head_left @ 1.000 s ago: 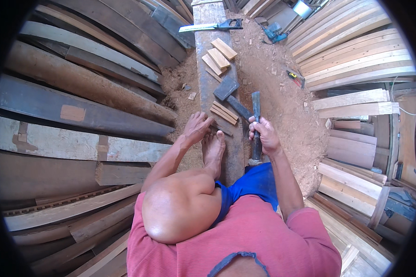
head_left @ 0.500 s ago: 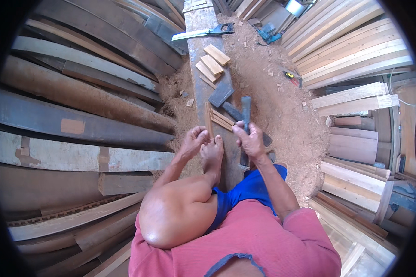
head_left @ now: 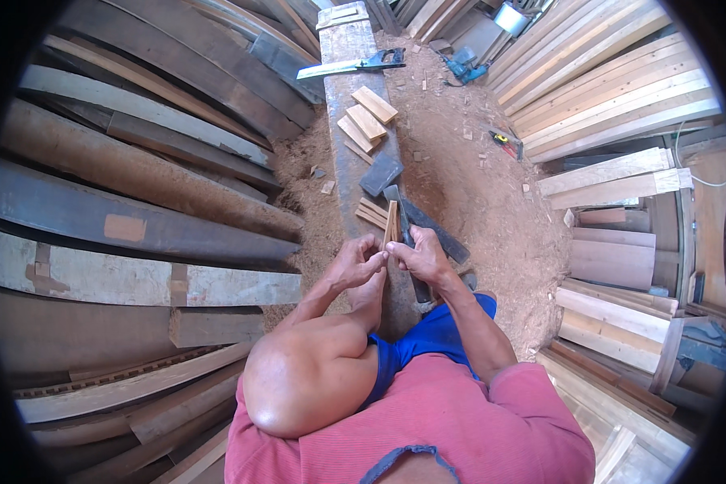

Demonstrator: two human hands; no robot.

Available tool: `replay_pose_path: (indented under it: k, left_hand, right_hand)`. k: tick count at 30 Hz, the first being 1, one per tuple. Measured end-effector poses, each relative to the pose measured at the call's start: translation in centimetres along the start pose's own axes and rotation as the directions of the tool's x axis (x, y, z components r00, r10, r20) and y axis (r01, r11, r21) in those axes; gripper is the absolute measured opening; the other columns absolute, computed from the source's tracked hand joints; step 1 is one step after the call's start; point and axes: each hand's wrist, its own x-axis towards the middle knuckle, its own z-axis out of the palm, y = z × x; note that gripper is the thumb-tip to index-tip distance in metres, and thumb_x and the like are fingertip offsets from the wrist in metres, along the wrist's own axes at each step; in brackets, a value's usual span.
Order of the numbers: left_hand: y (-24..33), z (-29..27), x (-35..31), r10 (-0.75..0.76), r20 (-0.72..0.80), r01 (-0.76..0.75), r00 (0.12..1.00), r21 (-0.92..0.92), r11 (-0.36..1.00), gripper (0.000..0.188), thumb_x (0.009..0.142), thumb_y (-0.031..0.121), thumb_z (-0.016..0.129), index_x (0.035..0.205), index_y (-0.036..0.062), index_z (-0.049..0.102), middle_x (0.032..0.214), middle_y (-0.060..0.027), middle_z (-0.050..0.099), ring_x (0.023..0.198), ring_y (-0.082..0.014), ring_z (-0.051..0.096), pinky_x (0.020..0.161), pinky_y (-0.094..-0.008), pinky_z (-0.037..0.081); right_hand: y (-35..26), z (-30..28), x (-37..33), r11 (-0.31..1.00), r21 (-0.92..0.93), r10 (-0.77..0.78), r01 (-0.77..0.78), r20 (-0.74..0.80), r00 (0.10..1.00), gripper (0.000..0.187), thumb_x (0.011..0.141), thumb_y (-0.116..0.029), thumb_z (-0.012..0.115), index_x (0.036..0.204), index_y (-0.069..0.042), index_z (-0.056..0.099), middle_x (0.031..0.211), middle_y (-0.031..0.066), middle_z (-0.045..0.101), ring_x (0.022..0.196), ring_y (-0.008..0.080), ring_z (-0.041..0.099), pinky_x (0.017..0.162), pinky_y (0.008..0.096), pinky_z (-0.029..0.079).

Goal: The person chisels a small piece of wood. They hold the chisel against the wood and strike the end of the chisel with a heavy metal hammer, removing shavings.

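Note:
Over the plank bench, my left hand pinches the lower end of a thin wood strip, which stands up between my hands and looks like two slivers side by side. My right hand is closed around a chisel, its flat metal end pointing away from me; the right thumb also touches the strip. More small strips lie on the bench just beyond. Beside them are a dark rectangular block and a long dark bar, partly hidden by my right hand. My bare foot under the left hand is mostly covered.
Several pale wood blocks and a handsaw lie farther along the bench. Sawdust covers the floor. A blue power tool and a yellow-and-red tool lie on the right. Stacked boards line both sides.
My hands have come together around the wood strip, which has lifted off the bench. The chisel has swung left and tilted with my right hand.

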Motion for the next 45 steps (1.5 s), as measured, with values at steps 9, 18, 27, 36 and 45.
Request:
replay_pose_path:
  k: [9, 18, 27, 36, 45]
  left_hand:
    - [2.7, -2.3, -1.2, -0.028, -0.028, 0.036, 0.999, 0.359, 0.933, 0.021, 0.086, 0.017, 0.058, 0.09, -0.0034, 0.063, 0.074, -0.0153, 0.063, 0.069, -0.0187, 0.061, 0.062, -0.0338, 0.05]
    - [2.9, -0.6, 0.4, -0.084, 0.267, 0.171, 0.96, -0.324, 0.931, 0.022, 0.094, 0.012, 0.047, 0.104, -0.0008, 0.061, 0.081, -0.004, 0.062, 0.072, -0.0111, 0.058, 0.068, -0.0263, 0.049]
    - [3.7, 0.5, -1.7, -0.054, 0.265, 0.064, 0.963, -0.028, 0.998, 0.026, 0.094, 0.017, 0.05, 0.109, 0.0009, 0.063, 0.09, -0.0062, 0.063, 0.085, -0.015, 0.06, 0.079, -0.0316, 0.049]
    - [6.1, -0.8, -10.5, -0.117, 0.201, 0.184, 0.973, -0.351, 0.918, 0.041, 0.105, 0.034, 0.04, 0.129, 0.0059, 0.058, 0.116, -0.0053, 0.06, 0.105, -0.014, 0.055, 0.095, -0.0328, 0.045]
    - [16.4, -5.1, -19.4, 0.067, 0.058, -0.056, 0.996, -0.181, 0.982, 0.03, 0.102, 0.031, 0.049, 0.118, 0.0054, 0.051, 0.09, -0.0064, 0.067, 0.075, -0.0152, 0.067, 0.064, -0.0284, 0.054]
  right_hand:
    - [0.0, -7.2, -3.4, 0.964, 0.26, 0.1, -0.063, -0.131, 0.986, 0.007, 0.088, -0.01, 0.064, 0.085, -0.004, 0.061, 0.068, 0.0007, 0.058, 0.052, 0.005, 0.054, 0.046, 0.0174, 0.046]
    - [-3.9, -16.0, -6.0, 0.852, -0.402, -0.089, -0.335, -0.742, 0.664, 0.039, 0.084, -0.025, 0.071, 0.106, 0.004, 0.059, 0.076, 0.0047, 0.06, 0.052, 0.0075, 0.053, 0.045, 0.0228, 0.045]
    - [-4.6, -4.7, -0.7, 0.997, 0.068, -0.033, 0.041, -0.123, 0.992, 0.02, 0.09, -0.017, 0.068, 0.099, 0.001, 0.065, 0.071, 0.0002, 0.06, 0.051, 0.0054, 0.054, 0.047, 0.0219, 0.045]
    - [-7.4, 1.8, -2.1, 0.951, 0.172, -0.277, 0.257, 0.106, 0.955, 0.01, 0.089, -0.007, 0.066, 0.097, -0.002, 0.064, 0.071, -0.0023, 0.058, 0.054, 0.0037, 0.053, 0.048, 0.0199, 0.044]
    - [-10.1, 4.8, -12.1, 0.876, 0.344, -0.397, 0.339, 0.112, 0.911, 0.033, 0.104, -0.027, 0.042, 0.125, -0.002, 0.048, 0.086, 0.0084, 0.067, 0.056, 0.0107, 0.06, 0.052, 0.0248, 0.053]
